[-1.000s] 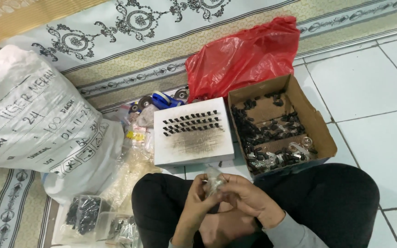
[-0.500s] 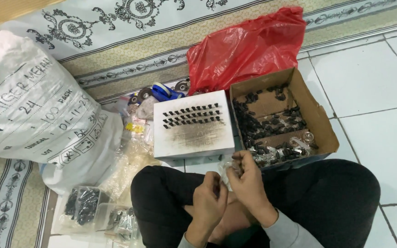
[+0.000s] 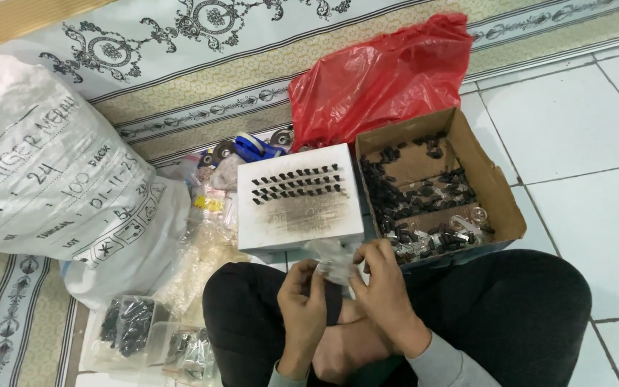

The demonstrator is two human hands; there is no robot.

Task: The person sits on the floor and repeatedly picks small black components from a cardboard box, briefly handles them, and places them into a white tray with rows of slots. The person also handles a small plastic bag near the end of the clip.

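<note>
Both hands now sit lower, nearer the lap: left hand (image 3: 302,301) and right hand (image 3: 381,287) pinch a small clear plastic packet (image 3: 334,266), seemingly, just below the white foam block (image 3: 299,215).

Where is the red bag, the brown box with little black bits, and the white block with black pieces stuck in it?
red bag (image 3: 377,79), head view, on the crumpled middle of the plastic.
brown box (image 3: 492,179), head view, on its right cardboard wall.
white block (image 3: 302,215), head view, on its smudged top face below the black pieces.
</note>
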